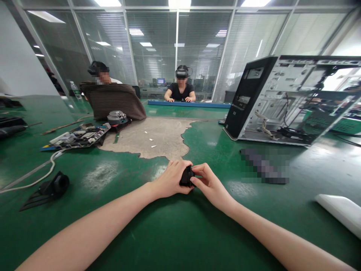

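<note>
The left hand is wrapped around a small black part, its fingers closed on the far side. The right hand pinches the near right edge of the same part between thumb and fingertips. The part sits at the centre of the frame, slightly below the middle, just above or on the green tabletop; which of the two I cannot tell.

Right above the hands spreads a ragged-edged greyish-brown patch with a few small white scraps on it. At the left of the frame lies a circuit board crowded with components, and below it a black plastic piece with a round opening, near a pale cable. Right of centre rests a pixelated dark object; a white object is cut off at the right edge. An opened computer case stands at the upper right. In the upper middle, a co-worker sits behind a blue bar.
</note>
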`<state>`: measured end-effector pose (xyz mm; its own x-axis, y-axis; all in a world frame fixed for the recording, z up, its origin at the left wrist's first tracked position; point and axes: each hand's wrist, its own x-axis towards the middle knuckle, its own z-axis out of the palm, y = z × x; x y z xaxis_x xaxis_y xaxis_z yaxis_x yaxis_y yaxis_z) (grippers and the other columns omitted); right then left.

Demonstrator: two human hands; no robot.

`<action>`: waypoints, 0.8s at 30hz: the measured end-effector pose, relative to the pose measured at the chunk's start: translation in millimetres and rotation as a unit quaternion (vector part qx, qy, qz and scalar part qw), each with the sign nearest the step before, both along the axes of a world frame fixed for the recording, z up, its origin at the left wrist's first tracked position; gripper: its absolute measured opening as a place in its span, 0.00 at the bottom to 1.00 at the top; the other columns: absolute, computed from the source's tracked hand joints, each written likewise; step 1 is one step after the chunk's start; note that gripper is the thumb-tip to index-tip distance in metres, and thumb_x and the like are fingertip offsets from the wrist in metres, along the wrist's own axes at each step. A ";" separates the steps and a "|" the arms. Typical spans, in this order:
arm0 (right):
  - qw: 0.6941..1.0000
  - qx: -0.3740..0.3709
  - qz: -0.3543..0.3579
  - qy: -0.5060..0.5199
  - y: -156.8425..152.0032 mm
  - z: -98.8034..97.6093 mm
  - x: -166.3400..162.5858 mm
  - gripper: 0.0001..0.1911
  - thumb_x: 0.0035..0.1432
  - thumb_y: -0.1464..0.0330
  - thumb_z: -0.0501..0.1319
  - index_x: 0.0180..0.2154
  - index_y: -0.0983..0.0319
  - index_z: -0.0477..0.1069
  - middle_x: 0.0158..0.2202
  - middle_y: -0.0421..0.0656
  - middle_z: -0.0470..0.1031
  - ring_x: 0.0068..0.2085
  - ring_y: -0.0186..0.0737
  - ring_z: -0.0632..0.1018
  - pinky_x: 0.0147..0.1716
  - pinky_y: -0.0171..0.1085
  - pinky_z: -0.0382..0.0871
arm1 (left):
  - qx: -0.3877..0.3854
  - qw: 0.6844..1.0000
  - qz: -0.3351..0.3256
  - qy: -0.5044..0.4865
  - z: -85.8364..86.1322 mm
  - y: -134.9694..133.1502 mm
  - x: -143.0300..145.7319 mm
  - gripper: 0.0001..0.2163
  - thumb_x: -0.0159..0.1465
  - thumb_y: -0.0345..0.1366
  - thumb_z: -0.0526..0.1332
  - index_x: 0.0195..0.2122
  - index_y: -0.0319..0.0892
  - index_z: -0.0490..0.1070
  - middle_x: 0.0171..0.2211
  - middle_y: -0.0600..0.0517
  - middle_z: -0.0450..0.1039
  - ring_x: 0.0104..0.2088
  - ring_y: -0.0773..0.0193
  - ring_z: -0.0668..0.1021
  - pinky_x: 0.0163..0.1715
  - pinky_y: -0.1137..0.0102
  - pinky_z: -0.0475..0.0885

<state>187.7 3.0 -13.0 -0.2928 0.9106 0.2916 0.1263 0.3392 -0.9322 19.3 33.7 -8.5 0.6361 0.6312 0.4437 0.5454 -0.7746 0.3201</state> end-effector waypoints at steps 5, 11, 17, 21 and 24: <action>0.999 -0.046 0.014 -0.003 1.3 3.7 0.8 0.12 0.53 0.65 0.58 0.39 0.60 0.60 0.41 0.44 0.66 0.44 0.38 0.72 0.42 0.41 0.70 | -0.002 1.000 -0.001 -0.001 0.4 0.3 -0.5 0.25 0.49 0.40 0.62 0.47 0.43 0.54 0.42 0.49 0.65 0.42 0.57 0.69 0.43 0.62 0.60; 0.998 -0.041 0.043 -0.003 -3.8 3.7 2.3 0.12 0.53 0.66 0.58 0.39 0.58 0.59 0.40 0.42 0.68 0.43 0.37 0.73 0.44 0.41 0.69 | -0.007 1.000 -0.002 0.000 -1.0 1.2 -0.2 0.26 0.49 0.39 0.62 0.48 0.44 0.53 0.44 0.49 0.65 0.43 0.57 0.69 0.45 0.61 0.60; 1.000 -0.019 0.022 -0.003 0.5 0.7 1.8 0.07 0.56 0.64 0.55 0.35 0.59 0.60 0.34 0.39 0.68 0.37 0.35 0.74 0.36 0.36 0.70 | -0.004 1.000 -0.001 -0.004 -2.5 2.1 -0.4 0.26 0.49 0.40 0.62 0.48 0.44 0.53 0.44 0.48 0.65 0.44 0.56 0.69 0.45 0.61 0.60; 0.999 -0.045 0.001 0.004 5.5 0.8 0.1 0.09 0.54 0.64 0.57 0.36 0.59 0.59 0.35 0.39 0.67 0.35 0.34 0.74 0.35 0.36 0.70 | 0.001 1.000 -0.002 -0.002 -2.1 1.8 -0.5 0.26 0.50 0.40 0.62 0.48 0.44 0.53 0.44 0.48 0.65 0.44 0.56 0.69 0.44 0.61 0.60; 0.999 -0.053 0.010 -0.006 5.5 1.6 0.9 0.10 0.55 0.65 0.57 0.38 0.60 0.60 0.38 0.41 0.67 0.38 0.35 0.73 0.38 0.38 0.70 | 0.000 1.000 0.001 0.003 -1.2 1.3 0.0 0.25 0.50 0.41 0.61 0.47 0.43 0.53 0.43 0.48 0.65 0.43 0.56 0.69 0.43 0.62 0.60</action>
